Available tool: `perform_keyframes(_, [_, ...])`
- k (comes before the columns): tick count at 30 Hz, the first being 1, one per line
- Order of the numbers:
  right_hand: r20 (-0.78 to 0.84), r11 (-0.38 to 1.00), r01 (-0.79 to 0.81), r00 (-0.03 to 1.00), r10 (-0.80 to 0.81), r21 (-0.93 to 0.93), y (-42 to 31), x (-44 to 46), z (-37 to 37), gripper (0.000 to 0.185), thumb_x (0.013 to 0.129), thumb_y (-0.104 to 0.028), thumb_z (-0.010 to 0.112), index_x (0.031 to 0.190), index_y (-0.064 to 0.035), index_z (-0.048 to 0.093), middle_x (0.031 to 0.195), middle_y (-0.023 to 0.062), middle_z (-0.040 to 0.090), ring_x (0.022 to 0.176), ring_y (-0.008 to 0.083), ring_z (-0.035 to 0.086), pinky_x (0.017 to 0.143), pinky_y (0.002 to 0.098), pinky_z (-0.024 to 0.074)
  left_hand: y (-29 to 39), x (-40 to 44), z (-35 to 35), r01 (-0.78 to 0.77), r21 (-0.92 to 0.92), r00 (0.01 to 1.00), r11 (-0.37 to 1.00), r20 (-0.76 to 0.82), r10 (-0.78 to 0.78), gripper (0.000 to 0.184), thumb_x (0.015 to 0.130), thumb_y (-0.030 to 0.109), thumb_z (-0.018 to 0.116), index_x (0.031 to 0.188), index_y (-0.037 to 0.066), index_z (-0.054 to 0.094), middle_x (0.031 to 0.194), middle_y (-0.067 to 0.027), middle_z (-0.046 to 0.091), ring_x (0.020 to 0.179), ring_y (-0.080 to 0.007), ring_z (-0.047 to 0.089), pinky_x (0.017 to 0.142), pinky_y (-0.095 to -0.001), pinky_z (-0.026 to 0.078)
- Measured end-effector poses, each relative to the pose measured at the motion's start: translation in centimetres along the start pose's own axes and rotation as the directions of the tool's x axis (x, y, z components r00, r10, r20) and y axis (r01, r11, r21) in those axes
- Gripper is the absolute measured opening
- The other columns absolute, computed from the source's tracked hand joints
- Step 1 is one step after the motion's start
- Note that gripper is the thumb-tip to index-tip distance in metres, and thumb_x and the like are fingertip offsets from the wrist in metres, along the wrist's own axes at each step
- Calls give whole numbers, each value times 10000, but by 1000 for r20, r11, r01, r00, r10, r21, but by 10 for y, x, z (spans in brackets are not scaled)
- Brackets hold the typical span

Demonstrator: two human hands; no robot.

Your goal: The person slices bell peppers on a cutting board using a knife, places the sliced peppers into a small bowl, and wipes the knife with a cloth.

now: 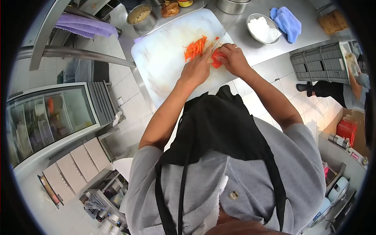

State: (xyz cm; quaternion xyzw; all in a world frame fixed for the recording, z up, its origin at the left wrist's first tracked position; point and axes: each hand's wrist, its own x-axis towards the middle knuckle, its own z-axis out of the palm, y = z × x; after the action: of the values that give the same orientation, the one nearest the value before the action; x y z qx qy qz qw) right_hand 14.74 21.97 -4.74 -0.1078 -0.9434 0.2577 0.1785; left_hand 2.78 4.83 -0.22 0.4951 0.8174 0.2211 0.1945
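Note:
My left hand (197, 70) is closed around the handle of a knife (220, 41), whose blade points away from me. Right beside it, my right hand (234, 59) has its fingers curled on a piece of red pepper (217, 58) resting on the white cutting board (156, 58). A heap of thin orange-red strips (195, 48) lies on the board just left of the blade. The knife handle is mostly hidden by my left fingers.
The board lies on a steel counter (270, 55). Behind it stand a metal pot (141, 18) and a tray with browned food (170, 9). To the right are a bowl with white contents (263, 29), a blue cloth (288, 24) and a grey crate (317, 62). Another person (333, 92) is at far right.

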Motion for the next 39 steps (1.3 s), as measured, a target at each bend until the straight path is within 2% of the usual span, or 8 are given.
perform_keyframes(6, [0,1000,5,1000,-5,-27,7,5,0,306,841,-157,749,1135,-120,676,1125,81,648,1002,330,602,852,431,479,39,-48,-46,160,113,957,981,226,-182,535,1007,176,498,1513,48,377,1180,-285,633,1033,-445,649,884,-519,521])
perform_keyframes(9, [11,1000,18,1000,-18,-9,7,3,2,276,845,-185,742,1109,-129,683,1127,73,655,1026,325,605,870,437,478,11,3,3,-55,-56,994,997,-92,50,529,1007,159,488,1511,46,373,1158,-303,634,1026,-456,651,875,-523,523])
perform_keyframes(15, [-5,999,-36,999,36,-8,1,5,-3,259,847,-197,739,1089,-126,676,1143,64,655,1059,323,598,877,441,462,36,-49,-46,143,75,967,987,203,-156,525,1008,169,493,1507,59,374,1162,-302,632,1031,-459,644,859,-536,522])
perform_keyframes(21, [-15,1000,-29,999,29,-5,4,3,-2,248,863,-200,731,1092,-126,668,1157,61,654,1074,320,592,887,444,452,11,21,-4,19,-66,999,998,51,-16,548,1013,189,507,1528,78,355,1171,-294,635,1054,-469,633,869,-541,519])
perform_keyframes(28, [-22,999,-33,999,33,-19,7,-1,3,242,867,-206,731,1101,-163,684,1148,53,648,1067,312,588,890,442,451,41,-50,-36,216,106,941,971,243,-236,586,1015,200,506,1556,87,311,1203,-287,636,1067,-474,632,899,-532,514])
perform_keyframes(32, [3,1000,-13,1000,13,13,10,0,2,252,866,-203,732,1109,-157,684,1137,53,645,1062,316,587,894,446,451,12,18,1,29,-22,997,999,67,-27,569,1013,159,490,1547,58,323,1141,-311,644,1017,-484,652,887,-522,524])
perform_keyframes(35, [-18,1000,15,1000,-15,8,14,5,1,257,859,-202,735,1106,-153,683,1132,48,647,1065,317,588,888,450,452,20,10,-21,-13,29,994,999,110,10,562,1014,160,483,1544,56,330,1102,-328,644,1001,-485,656,871,-527,526])
perform_keyframes(39, [-38,1000,-18,999,19,17,11,-1,4,258,856,-193,740,1100,-135,681,1135,62,653,1044,321,598,863,440,464,36,-52,-30,148,107,967,983,193,-166,574,1007,158,506,1548,77,330,1073,-338,639,953,-478,661,830,-549,529])
